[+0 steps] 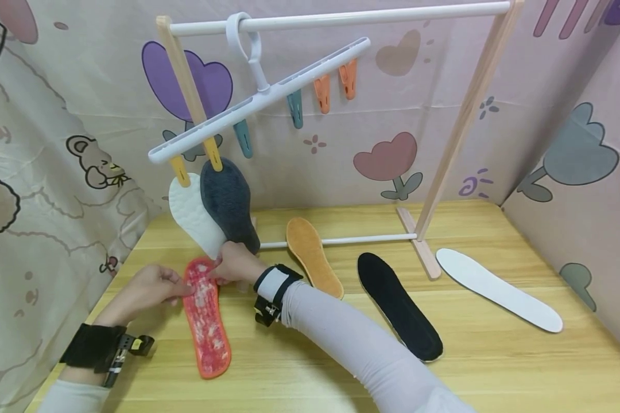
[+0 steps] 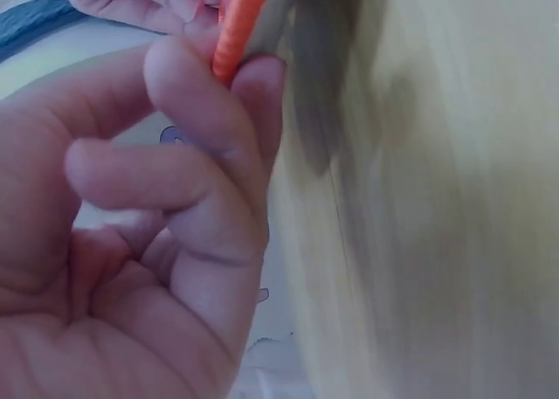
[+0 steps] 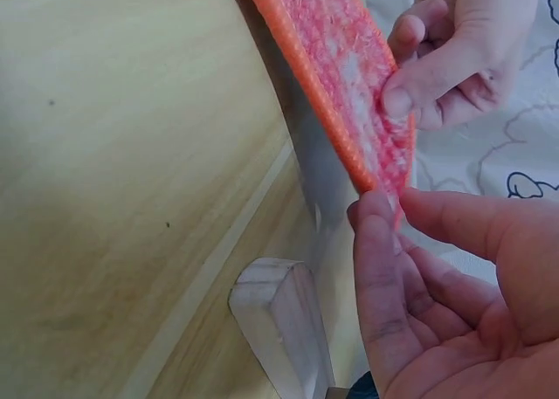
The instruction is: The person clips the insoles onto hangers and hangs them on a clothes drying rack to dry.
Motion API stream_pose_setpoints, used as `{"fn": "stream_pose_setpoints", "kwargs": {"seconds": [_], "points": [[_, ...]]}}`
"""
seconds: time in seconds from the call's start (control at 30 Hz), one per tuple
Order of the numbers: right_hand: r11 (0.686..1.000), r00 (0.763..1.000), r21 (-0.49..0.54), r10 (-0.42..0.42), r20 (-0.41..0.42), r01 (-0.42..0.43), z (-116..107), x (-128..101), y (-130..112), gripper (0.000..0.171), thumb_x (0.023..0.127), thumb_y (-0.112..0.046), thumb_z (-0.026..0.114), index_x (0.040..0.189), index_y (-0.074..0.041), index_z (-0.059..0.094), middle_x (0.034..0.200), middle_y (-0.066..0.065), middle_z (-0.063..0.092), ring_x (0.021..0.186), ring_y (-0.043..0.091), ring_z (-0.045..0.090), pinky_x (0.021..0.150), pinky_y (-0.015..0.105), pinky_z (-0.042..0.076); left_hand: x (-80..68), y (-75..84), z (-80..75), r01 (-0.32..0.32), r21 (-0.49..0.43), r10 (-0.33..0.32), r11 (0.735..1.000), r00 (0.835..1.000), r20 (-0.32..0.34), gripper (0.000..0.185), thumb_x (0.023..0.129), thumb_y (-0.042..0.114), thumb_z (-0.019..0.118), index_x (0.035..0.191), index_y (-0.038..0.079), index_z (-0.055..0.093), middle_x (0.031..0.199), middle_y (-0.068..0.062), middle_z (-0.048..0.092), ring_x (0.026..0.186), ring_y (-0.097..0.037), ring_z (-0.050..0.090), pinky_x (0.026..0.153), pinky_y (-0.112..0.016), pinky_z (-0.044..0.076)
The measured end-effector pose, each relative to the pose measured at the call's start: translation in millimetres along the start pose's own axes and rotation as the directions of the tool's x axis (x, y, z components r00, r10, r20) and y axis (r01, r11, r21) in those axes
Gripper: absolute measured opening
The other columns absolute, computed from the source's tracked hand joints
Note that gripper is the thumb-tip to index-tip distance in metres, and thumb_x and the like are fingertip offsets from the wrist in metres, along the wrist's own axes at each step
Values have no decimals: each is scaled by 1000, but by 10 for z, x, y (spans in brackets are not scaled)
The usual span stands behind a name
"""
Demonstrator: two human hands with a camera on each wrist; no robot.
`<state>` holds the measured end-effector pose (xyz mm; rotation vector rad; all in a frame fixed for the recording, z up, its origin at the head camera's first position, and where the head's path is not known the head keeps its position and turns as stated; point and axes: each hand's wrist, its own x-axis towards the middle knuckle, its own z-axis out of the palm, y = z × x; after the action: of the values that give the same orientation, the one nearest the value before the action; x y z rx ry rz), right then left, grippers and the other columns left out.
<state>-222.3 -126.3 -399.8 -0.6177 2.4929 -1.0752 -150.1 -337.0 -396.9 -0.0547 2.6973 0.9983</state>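
Observation:
A red-orange fuzzy insole (image 1: 206,318) lies on the wooden table (image 1: 310,378) at the front left, its top end lifted. My left hand (image 1: 152,287) pinches its left edge near the top; the orange edge (image 2: 234,28) shows between thumb and fingers. My right hand (image 1: 235,265) pinches the insole's top end (image 3: 384,168) from the right. Just behind them, a white insole (image 1: 188,215) and a dark grey insole (image 1: 229,203) hang from yellow clips on a white clip hanger (image 1: 258,97).
The hanger hangs tilted on a wooden rack (image 1: 460,132) with a white bar. On the table lie a tan insole (image 1: 312,257), a black insole (image 1: 399,305) and a white insole (image 1: 498,288). Patterned fabric walls close in the left, back and right.

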Motion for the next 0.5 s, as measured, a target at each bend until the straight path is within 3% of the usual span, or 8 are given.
{"fn": "stream_pose_setpoints", "kwargs": {"seconds": [0.33, 0.5], "points": [[997, 1000, 82, -15, 6, 15, -21, -42, -13, 13, 93, -11, 85, 85, -2, 81, 71, 5, 78, 57, 9, 70, 57, 18, 56, -77, 26, -28, 4, -89, 3, 996, 997, 73, 26, 94, 29, 83, 94, 5, 74, 71, -1, 71, 65, -15, 60, 63, -29, 45], [997, 999, 74, -36, 9, 35, -48, -77, -31, 13, 94, -13, 85, 86, -2, 82, 71, 4, 78, 62, 14, 75, 58, 19, 58, -109, 37, -43, -6, -89, 14, 996, 996, 90, 26, 95, 28, 82, 94, 5, 72, 70, -1, 71, 64, -14, 59, 61, -28, 45]]}}
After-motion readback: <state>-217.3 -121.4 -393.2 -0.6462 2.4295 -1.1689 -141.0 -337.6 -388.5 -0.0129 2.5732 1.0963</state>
